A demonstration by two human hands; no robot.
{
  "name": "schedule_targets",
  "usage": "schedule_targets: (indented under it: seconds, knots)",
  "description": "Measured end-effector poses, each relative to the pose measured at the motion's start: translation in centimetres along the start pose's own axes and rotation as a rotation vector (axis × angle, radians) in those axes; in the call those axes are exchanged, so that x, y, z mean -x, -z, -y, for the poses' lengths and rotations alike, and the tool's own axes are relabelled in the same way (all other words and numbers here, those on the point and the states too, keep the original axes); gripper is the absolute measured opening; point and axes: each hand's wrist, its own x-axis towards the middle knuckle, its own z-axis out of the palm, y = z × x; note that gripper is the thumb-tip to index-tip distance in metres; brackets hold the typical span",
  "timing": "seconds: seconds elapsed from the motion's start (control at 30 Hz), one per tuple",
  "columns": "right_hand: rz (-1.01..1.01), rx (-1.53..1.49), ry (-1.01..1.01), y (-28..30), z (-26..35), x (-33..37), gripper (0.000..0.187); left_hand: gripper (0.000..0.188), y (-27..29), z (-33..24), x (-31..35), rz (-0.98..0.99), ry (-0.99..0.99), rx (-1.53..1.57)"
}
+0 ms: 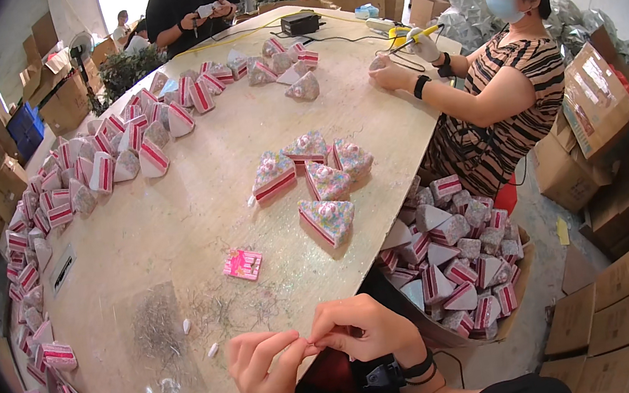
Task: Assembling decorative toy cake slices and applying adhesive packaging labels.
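My left hand and my right hand meet over the near table edge, fingertips pinched together. Whatever lies between them is too small to make out. Left of my hands, two small white pieces lie on the table beside a heap of thin metal pins. Beyond sits a square pink card among scattered pins. Farther off, several toy cake slices with speckled, sprinkled tops stand in a cluster; the nearest slice shows a pink-striped side.
Plain striped cake slices line the table's left and far edges. On the right, a carton of more slices stands on the floor below the edge. A masked co-worker holds a yellow corded tool. Cardboard boxes stack at the right.
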Motion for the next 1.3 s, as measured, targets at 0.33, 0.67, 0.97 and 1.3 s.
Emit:
schedule_targets:
  seconds: [0.33, 0.67, 0.97, 1.3]
  knots:
    - [-0.016, -0.066, 0.113, -0.4, 0.6, -0.2, 0.017, 0.023, -0.1, -1.9, 0.6, -0.015, 0.397, 0.444]
    - [-0.139, 0.284, 0.312, -1.5, -0.3, -0.4, 0.028, 0.028, -0.6, -2.1, 0.2, -0.031, 0.772, 0.895]
    - [-0.249, 0.577, 0.31, -0.2, -2.3, -1.0, 0.022, 0.022, -1.1, -1.3, 0.3, 0.079, 0.998, 0.629]
    - [-0.346, 0.666, -0.032, 8.0, -3.6, -6.3, 0.009, 0.036, -1.3, -1.0, 0.1, 0.063, 0.835, 0.349]
